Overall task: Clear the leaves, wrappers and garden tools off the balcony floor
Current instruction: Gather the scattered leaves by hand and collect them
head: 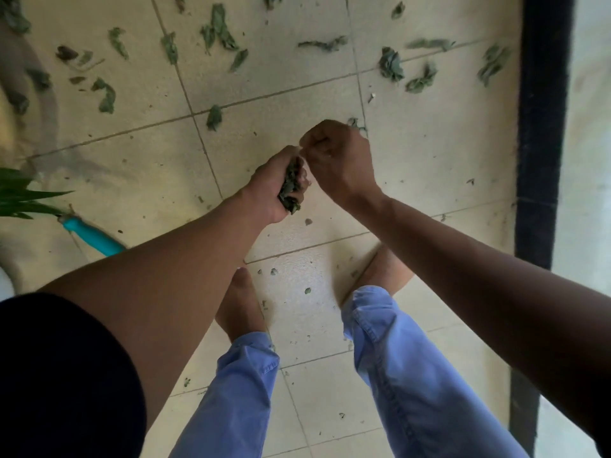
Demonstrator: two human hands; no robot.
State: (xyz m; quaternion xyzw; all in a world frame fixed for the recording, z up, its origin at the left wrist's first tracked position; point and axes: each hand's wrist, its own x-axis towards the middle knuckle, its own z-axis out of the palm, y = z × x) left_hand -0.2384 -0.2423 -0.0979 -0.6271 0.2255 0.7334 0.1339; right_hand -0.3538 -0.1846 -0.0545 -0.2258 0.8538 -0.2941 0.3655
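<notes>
My left hand (271,190) grips a bunch of wilted green leaves (291,190) above the tiled balcony floor (297,104). My right hand (337,160) is right beside it, fingers curled, its fingertips at the top of the bunch; what they pinch is hidden. Several loose leaves lie scattered over the far tiles, among them one (214,117) just beyond my hands, a crumpled one (391,64) at the right and a long one (220,28) near the top. A turquoise tool handle (92,236) lies on the floor at the left, partly hidden by my left arm.
A green plant (23,196) pokes in at the left edge. A grey hose (46,107) curves along the left side. A dark frame (542,127) runs down the right side. My bare feet (241,305) stand on the near tiles amid small leaf crumbs.
</notes>
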